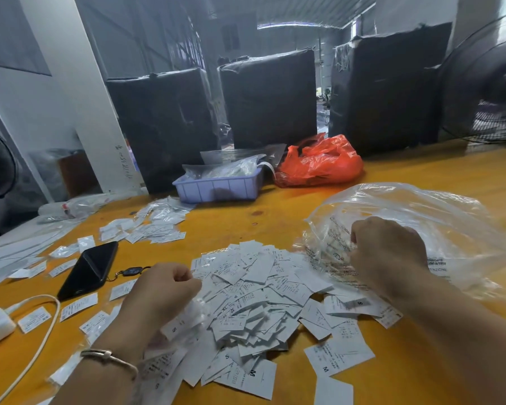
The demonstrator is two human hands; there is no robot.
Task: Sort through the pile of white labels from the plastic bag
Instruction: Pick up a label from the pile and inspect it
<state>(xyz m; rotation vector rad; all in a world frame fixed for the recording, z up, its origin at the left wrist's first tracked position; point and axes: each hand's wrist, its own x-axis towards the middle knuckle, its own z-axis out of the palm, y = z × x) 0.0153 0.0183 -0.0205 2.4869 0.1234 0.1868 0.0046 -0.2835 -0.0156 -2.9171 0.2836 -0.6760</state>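
Right hand grips plastic bag beside labels.

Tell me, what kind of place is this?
Probably a clothing factory or warehouse. A pile of size labels covers the yellow table, big black wrapped bales stand behind it, and a high metal roof is overhead.

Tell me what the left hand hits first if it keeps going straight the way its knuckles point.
Probably the pile of white labels: the left hand, its fingers curled, points forward and right straight at the heap's near edge. Depth is unclear, so it may already be touching.
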